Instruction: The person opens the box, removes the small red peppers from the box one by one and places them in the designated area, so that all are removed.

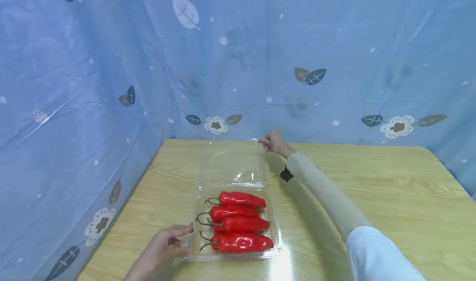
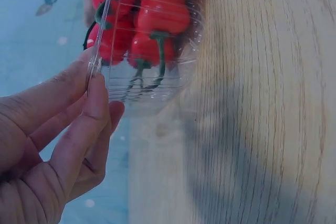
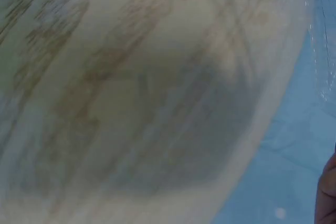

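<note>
A clear plastic clamshell box [image 1: 276,233] lies on the table with its hinged lid [image 1: 232,165] raised at the far side. Several red peppers [image 1: 243,242] with curved green stems lie side by side in the base. My left hand [image 1: 163,246] pinches the rim at the near left corner; the left wrist view shows thumb and fingers on that edge beside the peppers [image 2: 164,14]. At the lid's far right corner, my right hand [image 1: 276,144] pinches the edge. In the right wrist view only a bit of that hand [image 3: 326,190] and the lid's edge [image 3: 321,45] appear.
The wooden table [image 1: 390,198] extends to the right of the box. A small black object [image 1: 286,174] shows beside the right forearm. Blue patterned curtain [image 1: 238,58] hangs along the table's far and left sides.
</note>
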### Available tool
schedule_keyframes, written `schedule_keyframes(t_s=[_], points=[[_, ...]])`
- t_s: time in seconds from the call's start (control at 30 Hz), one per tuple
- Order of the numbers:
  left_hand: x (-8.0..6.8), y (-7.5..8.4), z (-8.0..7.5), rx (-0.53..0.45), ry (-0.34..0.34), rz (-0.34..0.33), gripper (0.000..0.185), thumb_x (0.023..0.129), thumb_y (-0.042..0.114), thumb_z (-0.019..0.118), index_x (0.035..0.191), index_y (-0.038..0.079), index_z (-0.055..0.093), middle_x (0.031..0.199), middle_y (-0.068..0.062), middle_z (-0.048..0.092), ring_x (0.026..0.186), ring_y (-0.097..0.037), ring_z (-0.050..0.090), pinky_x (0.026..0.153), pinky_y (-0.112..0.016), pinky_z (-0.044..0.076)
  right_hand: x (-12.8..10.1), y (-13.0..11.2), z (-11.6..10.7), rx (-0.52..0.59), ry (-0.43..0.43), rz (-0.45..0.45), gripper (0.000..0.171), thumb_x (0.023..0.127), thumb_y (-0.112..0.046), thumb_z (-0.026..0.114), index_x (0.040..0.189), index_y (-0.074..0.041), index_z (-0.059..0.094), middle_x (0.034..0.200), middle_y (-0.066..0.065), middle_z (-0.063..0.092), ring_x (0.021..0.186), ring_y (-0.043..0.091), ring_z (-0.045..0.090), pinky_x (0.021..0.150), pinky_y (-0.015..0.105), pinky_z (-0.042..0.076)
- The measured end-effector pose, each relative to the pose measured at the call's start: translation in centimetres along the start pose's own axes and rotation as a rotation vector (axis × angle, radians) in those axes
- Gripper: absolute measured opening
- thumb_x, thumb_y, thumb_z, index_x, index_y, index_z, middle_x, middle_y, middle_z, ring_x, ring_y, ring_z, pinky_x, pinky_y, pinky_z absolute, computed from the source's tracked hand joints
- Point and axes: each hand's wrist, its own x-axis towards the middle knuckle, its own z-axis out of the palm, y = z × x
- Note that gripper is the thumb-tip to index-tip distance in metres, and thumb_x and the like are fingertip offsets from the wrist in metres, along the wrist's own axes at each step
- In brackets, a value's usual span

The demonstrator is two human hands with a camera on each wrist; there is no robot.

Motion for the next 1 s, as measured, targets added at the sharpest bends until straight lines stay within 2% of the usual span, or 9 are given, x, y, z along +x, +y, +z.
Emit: schedule_keyframes(t_s=[0.13, 0.33, 0.43, 0.53, 0.6, 0.7, 0.8, 0.93, 1.0], points=[[-0.1, 0.1, 0.2, 0.017, -0.002, -0.001, 0.052, 0.078, 0.002, 0.075, 0.12, -0.02, 0.052, 0.119, -0.039, 0.054, 0.07, -0.005, 0.058, 0.065, -0.024, 0.053, -0.2, 1.3, 0.5, 0.049, -0.055, 0.055, 0.041, 0.098, -0.012, 0.055, 0.068, 0.014, 0.064, 0.057, 0.022, 0.059, 0.039, 0.007, 0.037, 0.047, 0.021, 0.033], [-0.1, 0.6, 0.2, 0.012, 0.013, -0.072, 0.053, 0.077, 0.005, 0.076, 0.121, -0.015, 0.056, 0.124, -0.036, 0.053, 0.072, -0.007, 0.059, 0.066, -0.023, 0.053, -0.4, 2.4, 0.9, 0.119, -0.138, 0.165, 0.039, 0.1, -0.011, 0.052, 0.071, 0.012, 0.064, 0.052, 0.006, 0.055, 0.042, 0.008, 0.038, 0.048, 0.02, 0.033], [-0.2, 0.8, 0.2, 0.016, 0.028, -0.087, 0.051, 0.077, 0.005, 0.077, 0.12, -0.014, 0.057, 0.125, -0.035, 0.052, 0.072, -0.008, 0.06, 0.064, -0.024, 0.053, -0.3, 2.5, 0.9, 0.12, -0.171, 0.172, 0.039, 0.1, -0.014, 0.051, 0.073, 0.011, 0.065, 0.052, 0.0, 0.054, 0.044, 0.008, 0.04, 0.051, 0.021, 0.036], [-0.3, 0.9, 0.1, 0.017, 0.026, -0.094, 0.051, 0.077, 0.005, 0.077, 0.12, -0.014, 0.057, 0.126, -0.035, 0.052, 0.073, -0.009, 0.06, 0.064, -0.024, 0.053, -0.4, 2.4, 0.4, 0.134, -0.219, 0.175, 0.038, 0.101, -0.016, 0.05, 0.079, 0.011, 0.066, 0.056, 0.003, 0.056, 0.049, 0.012, 0.045, 0.056, 0.025, 0.04], [-0.3, 0.9, 0.1, 0.013, 0.019, -0.102, 0.051, 0.078, 0.006, 0.076, 0.121, -0.013, 0.057, 0.127, -0.034, 0.051, 0.074, -0.009, 0.06, 0.064, -0.024, 0.053, -0.8, 2.2, -0.2, 0.141, -0.236, 0.173, 0.037, 0.101, -0.016, 0.049, 0.087, 0.014, 0.066, 0.063, 0.012, 0.061, 0.054, 0.021, 0.054, 0.061, 0.031, 0.047], [-0.1, 1.0, -0.2, 0.02, 0.015, -0.119, 0.052, 0.079, 0.008, 0.076, 0.122, -0.012, 0.058, 0.129, -0.033, 0.051, 0.076, -0.011, 0.06, 0.065, -0.024, 0.053, -1.2, 1.9, -1.3, 0.165, -0.232, 0.16, 0.035, 0.102, -0.014, 0.048, 0.103, 0.018, 0.063, 0.086, 0.027, 0.066, 0.077, 0.036, 0.064, 0.075, 0.038, 0.054], [0.1, 1.1, -0.5, 0.034, 0.011, -0.12, 0.053, 0.08, 0.012, 0.076, 0.123, -0.011, 0.058, 0.131, -0.032, 0.051, 0.078, -0.013, 0.059, 0.066, -0.024, 0.052, -1.7, 1.3, -2.3, 0.239, -0.203, 0.123, 0.036, 0.102, -0.01, 0.046, 0.116, 0.021, 0.054, 0.107, 0.035, 0.061, 0.1, 0.044, 0.061, 0.088, 0.044, 0.05], [0.1, 1.2, -0.7, 0.045, 0.013, -0.121, 0.057, 0.079, 0.014, 0.077, 0.126, -0.01, 0.056, 0.131, -0.031, 0.051, 0.079, -0.015, 0.059, 0.066, -0.024, 0.051, -3.0, 0.0, -2.9, 0.312, -0.174, 0.021, 0.035, 0.101, -0.01, 0.048, 0.124, 0.016, 0.051, 0.118, 0.035, 0.057, 0.109, 0.045, 0.057, 0.095, 0.047, 0.045], [0.1, 1.2, -0.7, 0.045, 0.018, -0.125, 0.058, 0.079, 0.013, 0.077, 0.127, -0.009, 0.055, 0.131, -0.03, 0.052, 0.079, -0.015, 0.058, 0.065, -0.023, 0.051, -3.9, -1.0, -2.7, 0.304, -0.169, -0.045, 0.034, 0.1, -0.012, 0.051, 0.125, 0.011, 0.055, 0.121, 0.03, 0.059, 0.111, 0.043, 0.057, 0.095, 0.045, 0.045]])
